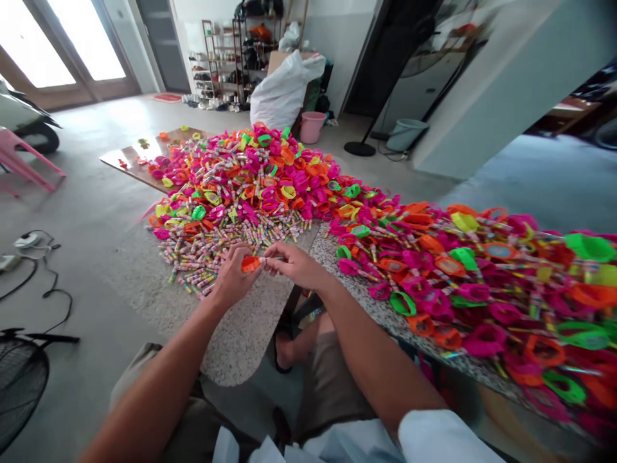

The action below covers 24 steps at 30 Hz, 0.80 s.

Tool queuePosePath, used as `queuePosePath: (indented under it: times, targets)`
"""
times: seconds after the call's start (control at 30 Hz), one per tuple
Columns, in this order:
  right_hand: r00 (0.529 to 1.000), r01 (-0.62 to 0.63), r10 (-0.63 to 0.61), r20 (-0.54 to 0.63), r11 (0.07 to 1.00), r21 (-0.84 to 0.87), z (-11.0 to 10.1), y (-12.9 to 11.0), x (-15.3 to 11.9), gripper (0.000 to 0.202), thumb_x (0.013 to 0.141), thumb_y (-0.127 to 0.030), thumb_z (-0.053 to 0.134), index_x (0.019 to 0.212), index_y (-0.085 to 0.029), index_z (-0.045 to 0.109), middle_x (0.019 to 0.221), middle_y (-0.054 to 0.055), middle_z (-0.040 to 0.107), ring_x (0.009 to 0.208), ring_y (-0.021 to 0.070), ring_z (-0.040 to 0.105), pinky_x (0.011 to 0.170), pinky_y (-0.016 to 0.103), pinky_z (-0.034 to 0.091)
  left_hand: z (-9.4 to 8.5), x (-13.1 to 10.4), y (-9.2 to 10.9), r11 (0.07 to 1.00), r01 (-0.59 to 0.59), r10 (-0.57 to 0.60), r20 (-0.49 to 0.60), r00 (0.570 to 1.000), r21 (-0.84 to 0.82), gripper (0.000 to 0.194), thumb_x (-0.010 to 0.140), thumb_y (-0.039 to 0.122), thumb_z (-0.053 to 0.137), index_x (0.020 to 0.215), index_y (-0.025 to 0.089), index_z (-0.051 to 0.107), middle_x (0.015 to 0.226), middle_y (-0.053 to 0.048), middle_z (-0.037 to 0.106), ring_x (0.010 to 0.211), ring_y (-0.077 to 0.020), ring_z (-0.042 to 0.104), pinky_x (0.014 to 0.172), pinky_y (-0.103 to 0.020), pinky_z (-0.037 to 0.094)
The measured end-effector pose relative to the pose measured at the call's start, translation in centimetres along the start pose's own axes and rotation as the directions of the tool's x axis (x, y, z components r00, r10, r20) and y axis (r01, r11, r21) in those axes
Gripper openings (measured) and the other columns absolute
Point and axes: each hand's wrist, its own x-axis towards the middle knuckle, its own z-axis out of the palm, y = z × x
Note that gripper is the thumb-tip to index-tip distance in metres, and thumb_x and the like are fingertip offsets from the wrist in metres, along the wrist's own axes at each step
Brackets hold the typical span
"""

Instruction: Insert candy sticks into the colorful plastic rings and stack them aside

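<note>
My left hand point(234, 276) holds an orange plastic watch-like band point(250, 263) between thumb and fingers. Close against it on the right, my right hand point(289, 265) pinches a small whitish piece at the band's end; its exact shape is too small to tell. Both hands are above the speckled stone tabletop point(236, 347). Just beyond them lie many small patterned candy-like tubes point(193, 260). Behind the tubes rises a large heap of pink, orange, green and yellow bands point(299, 180).
More bands point(424, 263) cover the stone counter on the right. A brown board point(139, 161) holds a few pieces. Beyond stand a white sack point(277, 93), pink bucket point(312, 127) and grey bucket point(405, 134). A black fan point(22, 386) is at the lower left.
</note>
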Motion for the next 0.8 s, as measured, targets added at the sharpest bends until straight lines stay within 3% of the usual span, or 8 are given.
queuePosePath:
  times: [0.07,0.13,0.2,0.27,0.4,0.53,0.8]
  targets:
    - [0.995,0.059,-0.062,-0.081,0.998,-0.039,0.2,0.4,-0.8,0.018,0.098,-0.037,0.065,0.108,-0.022,0.066,0.098,0.002,0.073,0.08,0.0142,0.069,0.076,0.029,0.056,0.2,0.0,0.4,0.967,0.112,-0.101,0.056,0.993,-0.23,0.052,0.09,0.043,0.079,0.131,0.022,0.054,0.133,-0.013,0.063,0.121,-0.0262,0.066,0.102,-0.042,0.057]
    - [0.985,0.089,-0.102,-0.136,0.991,-0.097,0.3,0.7,-1.4,0.015,0.098,-0.033,0.064,0.11,-0.024,0.066,0.1,0.002,0.073,0.082,0.0144,0.07,0.077,0.029,0.055,0.2,0.0,0.8,0.845,0.284,-0.204,0.217,0.955,-0.453,0.064,0.09,0.046,0.078,0.142,0.022,0.049,0.13,-0.013,0.065,0.107,-0.0231,0.071,0.088,-0.037,0.061]
    - [0.982,0.092,-0.115,-0.147,0.984,-0.152,0.3,0.8,-1.7,0.015,0.097,-0.028,0.062,0.11,-0.024,0.067,0.096,0.001,0.073,0.082,0.0151,0.07,0.076,0.029,0.054,0.1,0.0,1.0,0.709,0.432,-0.244,0.381,0.892,-0.558,0.062,0.092,0.049,0.076,0.142,0.02,0.053,0.119,-0.011,0.069,0.093,-0.0203,0.073,0.076,-0.032,0.061]
    - [0.983,0.098,-0.122,-0.135,0.98,-0.175,0.4,0.9,-1.9,0.015,0.097,-0.025,0.06,0.109,-0.024,0.068,0.092,0.0,0.072,0.082,0.0152,0.07,0.076,0.029,0.053,-0.2,0.2,1.1,0.646,0.496,-0.258,0.446,0.857,-0.58,0.056,0.092,0.049,0.075,0.135,0.018,0.059,0.108,-0.009,0.07,0.087,-0.0189,0.072,0.071,-0.03,0.06]
    - [0.985,0.111,-0.128,-0.112,0.982,-0.151,0.9,0.9,-1.8,0.009,0.096,-0.027,0.065,0.104,-0.024,0.068,0.092,0.0,0.072,0.083,0.0151,0.071,0.079,0.029,0.054,-0.6,0.2,0.7,0.662,0.49,-0.248,0.452,0.857,-0.567,0.046,0.087,0.046,0.081,0.119,0.017,0.064,0.094,-0.004,0.068,0.081,-0.0161,0.069,0.07,-0.028,0.06]
    - [0.992,0.063,-0.074,-0.102,0.992,-0.106,1.6,1.2,-1.7,0.017,0.098,-0.038,0.067,0.106,-0.023,0.068,0.095,0.002,0.073,0.078,0.015,0.071,0.075,0.029,0.056,-0.6,0.0,0.3,0.715,0.475,-0.259,0.437,0.861,-0.513,0.038,0.089,0.045,0.079,0.11,0.017,0.064,0.089,-0.001,0.065,0.077,-0.0132,0.067,0.069,-0.026,0.058]
    - [0.988,0.059,-0.096,-0.118,0.957,-0.285,2.0,1.9,-1.7,0.02,0.1,-0.037,0.064,0.11,-0.023,0.073,0.093,0.002,0.076,0.078,0.0161,0.07,0.074,0.029,0.053,-0.6,-0.2,0.5,0.781,0.447,-0.249,0.438,0.863,-0.436,0.035,0.093,0.049,0.074,0.105,0.019,0.062,0.076,0.002,0.06,0.065,-0.0115,0.059,0.06,-0.024,0.054]
